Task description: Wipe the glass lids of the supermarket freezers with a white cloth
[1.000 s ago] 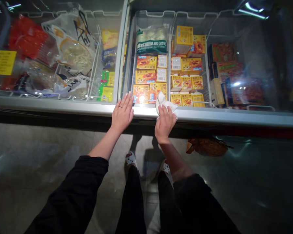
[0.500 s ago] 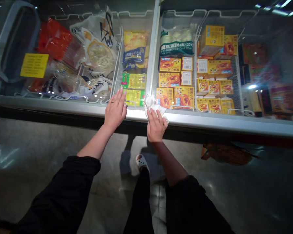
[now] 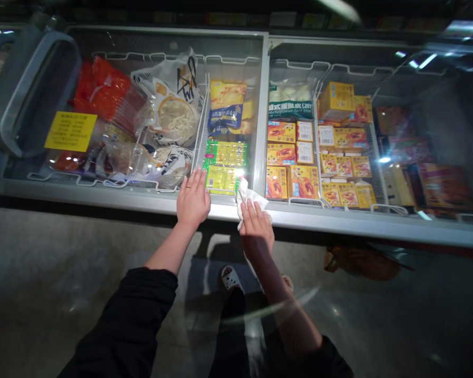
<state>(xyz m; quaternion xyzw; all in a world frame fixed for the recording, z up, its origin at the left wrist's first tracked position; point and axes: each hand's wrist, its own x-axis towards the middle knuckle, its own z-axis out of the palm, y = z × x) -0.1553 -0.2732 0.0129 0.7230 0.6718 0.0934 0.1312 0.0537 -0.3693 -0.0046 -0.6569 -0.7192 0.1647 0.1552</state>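
I stand at a chest freezer with a grey front rim (image 3: 339, 223) and sliding glass lids. My left hand (image 3: 193, 198) lies flat on the rim and the lid's edge, fingers stretched out, a ring on one finger. My right hand (image 3: 256, 224) presses a crumpled white cloth (image 3: 246, 194) against the rim, just right of the lid's grey divider (image 3: 260, 113). The fingers lie over the cloth. Below the lids are yellow boxes (image 3: 291, 181) and green-yellow packs (image 3: 224, 165).
Wire baskets hold bagged food (image 3: 173, 113), red packs (image 3: 106, 89) and more boxes (image 3: 441, 184) to the right. A yellow label (image 3: 70, 131) sticks to the left lid. A grey handle (image 3: 31, 84) curves at far left. The glossy floor reflects light; my feet (image 3: 232, 277) show below.
The view has shifted right and down, so the freezer sits lower in frame. Both hands have slid left along the rim, the cloth moving from the yellow boxes to the divider.
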